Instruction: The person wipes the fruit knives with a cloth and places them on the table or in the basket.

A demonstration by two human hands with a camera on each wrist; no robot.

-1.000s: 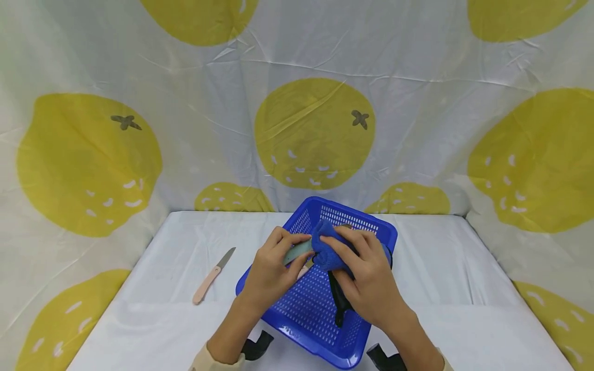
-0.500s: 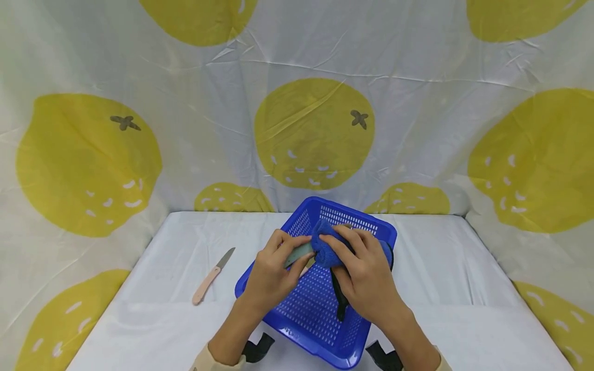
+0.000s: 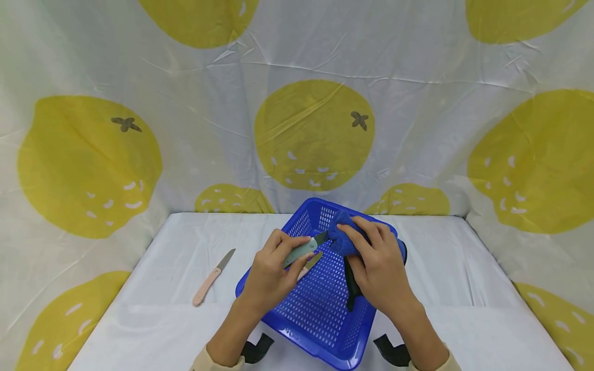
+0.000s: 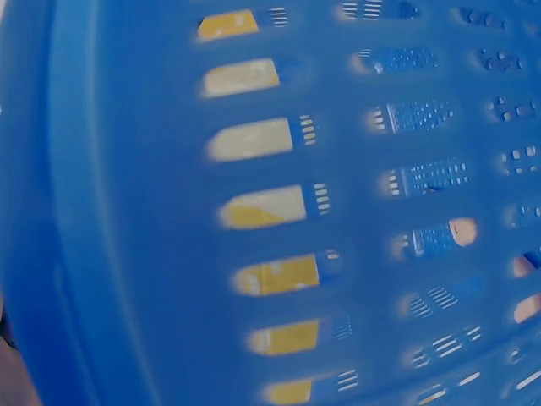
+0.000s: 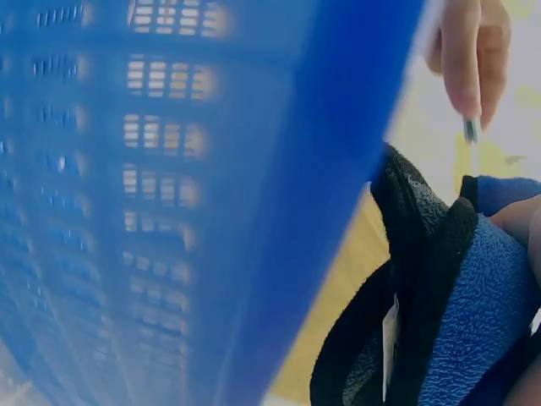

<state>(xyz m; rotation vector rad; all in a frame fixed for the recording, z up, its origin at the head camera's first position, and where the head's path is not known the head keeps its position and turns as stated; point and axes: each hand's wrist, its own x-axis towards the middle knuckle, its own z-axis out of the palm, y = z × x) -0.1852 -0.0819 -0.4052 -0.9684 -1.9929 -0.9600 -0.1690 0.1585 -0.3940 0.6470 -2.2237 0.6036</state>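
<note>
In the head view, the left hand (image 3: 273, 265) pinches the pale green handle (image 3: 300, 251) of a knife, whose dark blade (image 3: 322, 237) points right. The right hand (image 3: 380, 263) grips a bunched blue cloth (image 3: 342, 239) with black edging, at the blade's tip. Both hands are above a blue basket (image 3: 320, 309). A second knife (image 3: 310, 265) with a pale handle shows under the left hand. In the right wrist view, the cloth (image 5: 473, 313) hangs in folds beside the basket wall (image 5: 254, 169); the left hand (image 5: 473, 59) is beyond. Basket wall (image 4: 169, 254) fills the left wrist view.
A knife with a pink handle (image 3: 207, 286) lies on the white table (image 3: 158, 330), left of the basket. Black curved pieces (image 3: 258, 349) show near each forearm. A curtain with yellow fruit prints (image 3: 315, 134) stands behind the table.
The right hand and cloth have moved right and slightly up, and the green knife's blade has come into view. The left hand has barely moved, still holding the handle.
</note>
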